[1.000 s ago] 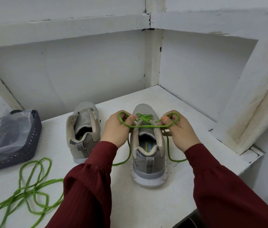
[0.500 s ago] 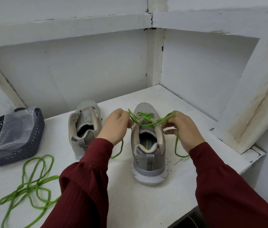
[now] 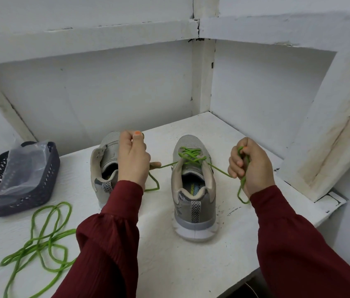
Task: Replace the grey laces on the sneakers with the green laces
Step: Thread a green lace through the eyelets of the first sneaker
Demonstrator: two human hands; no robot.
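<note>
The green lace (image 3: 191, 154) is threaded in a criss-cross through the eyelets of the grey sneaker (image 3: 193, 190) that stands upright near the middle of the white table (image 3: 169, 265), heel toward the camera. From the top eyelets, 2 strands run out sideways, 1 to each hand, and both look taut.

The right hand (image 3: 252, 166) is held to the right of this sneaker, above the table, its fingers curled round the lace; the free end hangs below the fist in a narrow loop that reaches down toward the tabletop. The left hand (image 3: 133, 160) is held to the left of the sneaker, its fingers curled on the other strand, and a loop of lace hangs below the wrist. Both arms wear dark red sleeves.

The left hand partly hides the other sneaker (image 3: 105, 147), which stands just behind it, also heel toward the camera, with no lace visible on it. A second green lace (image 3: 45, 239) lies in loose coils at the table's near left. Beyond it, at the left edge, sits a dark basket (image 3: 19, 203) holding a clear plastic bag (image 3: 23, 166).
</note>
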